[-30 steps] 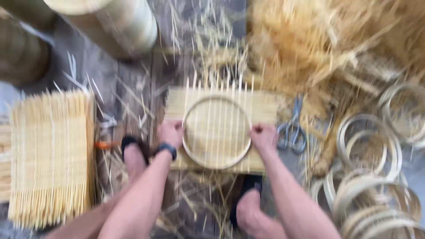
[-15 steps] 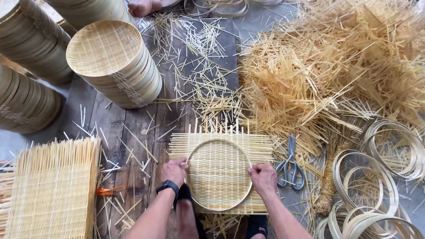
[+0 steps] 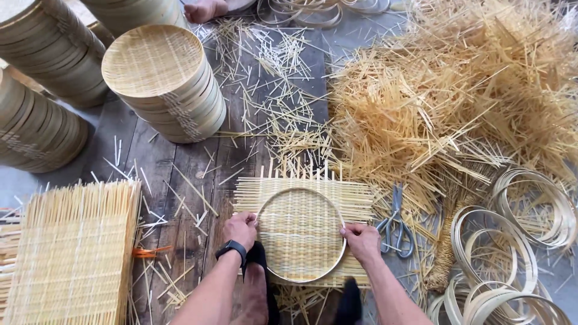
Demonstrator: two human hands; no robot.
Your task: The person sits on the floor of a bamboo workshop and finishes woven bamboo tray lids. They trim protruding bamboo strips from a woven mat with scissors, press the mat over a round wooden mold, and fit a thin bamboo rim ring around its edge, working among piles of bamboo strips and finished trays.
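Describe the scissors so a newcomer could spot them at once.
Start at the square woven mat with the round hoop under both hands. Just right of the right hand lie grey metal scissors, the only metal among bamboo strips.

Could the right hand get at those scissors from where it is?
Probably yes: the scissors lie uncovered just beside the right hand, which grips the bamboo hoop; only loose strips lie around them.

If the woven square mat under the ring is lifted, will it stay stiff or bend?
The mat probably bends a little: thin strips, loose ends sticking out. It looks light. The ring may slide off, since both hands press it.
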